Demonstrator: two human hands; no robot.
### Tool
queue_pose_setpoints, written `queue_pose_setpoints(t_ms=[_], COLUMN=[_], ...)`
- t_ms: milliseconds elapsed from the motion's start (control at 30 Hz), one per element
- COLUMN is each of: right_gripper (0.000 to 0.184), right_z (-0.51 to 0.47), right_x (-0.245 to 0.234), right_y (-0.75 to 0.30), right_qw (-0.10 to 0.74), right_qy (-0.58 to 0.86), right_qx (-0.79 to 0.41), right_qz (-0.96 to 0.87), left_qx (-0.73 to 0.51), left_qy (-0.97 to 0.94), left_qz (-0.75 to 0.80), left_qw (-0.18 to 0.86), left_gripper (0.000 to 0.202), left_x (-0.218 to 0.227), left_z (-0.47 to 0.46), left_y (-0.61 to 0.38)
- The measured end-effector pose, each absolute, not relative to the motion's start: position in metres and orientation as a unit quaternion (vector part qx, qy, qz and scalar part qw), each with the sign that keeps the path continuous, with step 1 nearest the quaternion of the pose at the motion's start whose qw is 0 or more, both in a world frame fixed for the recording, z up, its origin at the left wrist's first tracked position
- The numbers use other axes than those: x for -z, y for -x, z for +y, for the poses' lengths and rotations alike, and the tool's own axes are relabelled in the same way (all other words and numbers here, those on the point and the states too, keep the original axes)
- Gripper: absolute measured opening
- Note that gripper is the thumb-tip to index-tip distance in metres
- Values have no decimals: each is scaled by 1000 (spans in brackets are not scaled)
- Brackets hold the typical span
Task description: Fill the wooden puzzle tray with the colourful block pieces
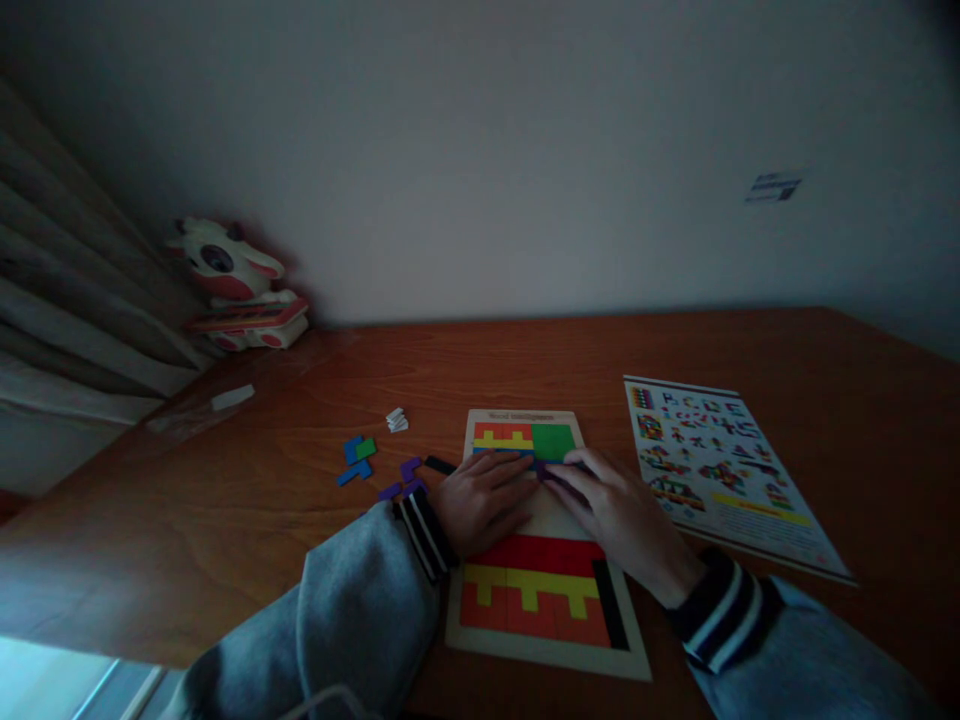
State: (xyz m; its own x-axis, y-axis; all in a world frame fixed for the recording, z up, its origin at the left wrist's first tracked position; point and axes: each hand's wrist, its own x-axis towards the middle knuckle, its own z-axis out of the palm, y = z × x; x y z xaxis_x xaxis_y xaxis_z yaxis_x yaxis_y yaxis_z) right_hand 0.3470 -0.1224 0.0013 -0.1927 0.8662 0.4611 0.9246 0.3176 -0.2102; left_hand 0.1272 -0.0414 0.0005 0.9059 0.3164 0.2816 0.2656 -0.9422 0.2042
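Note:
A wooden puzzle board [637, 655] lies on the brown table, partly filled with red, yellow, orange, green and black pieces. Both hands rest over its middle. My left hand [484, 497] lies flat on the board with fingers stretched toward the blue and yellow row. My right hand [611, 510] has its fingertips pressed together on a dark purple piece [553, 474] just below the green block [553, 441]. Loose pieces lie left of the board: blue and green ones [358, 458], purple ones [407, 478], a black one [439, 464] and a white one [397, 420].
A printed pattern sheet [720, 470] lies to the right of the board. A plush toy [236, 288] sits at the back left corner against the wall. A clear plastic bag [202, 408] lies near the left edge, beside a curtain.

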Motion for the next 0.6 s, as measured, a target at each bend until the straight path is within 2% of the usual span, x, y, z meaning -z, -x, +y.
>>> queue_pose_setpoints(t_ms=[400, 600], right_gripper=[22, 23], right_z=[-118, -116], right_x=[0, 4], right_y=[-373, -374], right_qw=[294, 327], right_qy=[615, 618], right_qx=[23, 27], right_qz=[-731, -715], left_qx=[-178, -227], left_qy=[-972, -962], left_qz=[136, 135], left_qw=[67, 63], left_gripper=[35, 33], left_x=[-4, -1], left_z=[-43, -43], left_y=[-128, -129])
